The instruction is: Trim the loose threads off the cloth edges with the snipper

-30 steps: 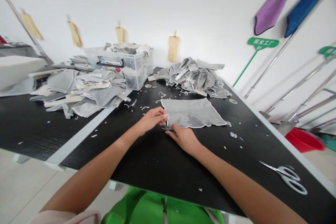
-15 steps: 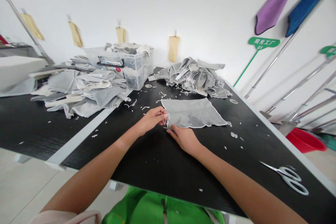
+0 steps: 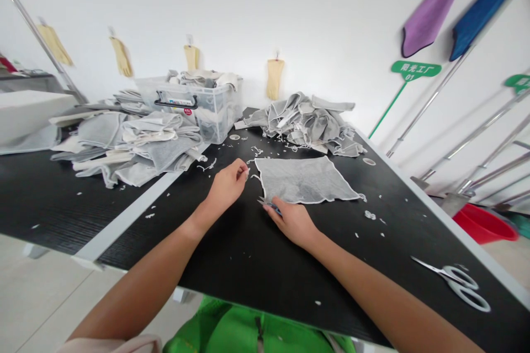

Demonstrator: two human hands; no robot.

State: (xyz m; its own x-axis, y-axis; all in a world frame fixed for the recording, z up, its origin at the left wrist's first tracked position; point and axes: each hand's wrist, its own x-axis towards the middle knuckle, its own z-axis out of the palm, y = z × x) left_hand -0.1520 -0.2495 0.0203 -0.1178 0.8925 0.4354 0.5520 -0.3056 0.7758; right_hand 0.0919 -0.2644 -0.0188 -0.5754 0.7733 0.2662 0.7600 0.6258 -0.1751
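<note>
A grey cloth with a white overlocked edge lies flat on the black table. My left hand is closed in a pinch to the left of the cloth, apart from it, with a small bit of white thread at the fingertips. Small thread snippers are held in my right hand, their blades pointing left at the cloth's near-left corner. The right hand rests by the cloth's near edge. A loose white thread trails from the cloth's left edge.
Heaped grey cloths lie at the back, and a folded pile is at left beside a clear plastic bin. White-handled scissors lie at right. Thread scraps dot the table. A red basin stands beyond the right edge.
My left hand has drawn away from the cloth's corner, moving left and slightly up with a bit of thread. The right hand stays nearly in place, the snippers now more visible.
</note>
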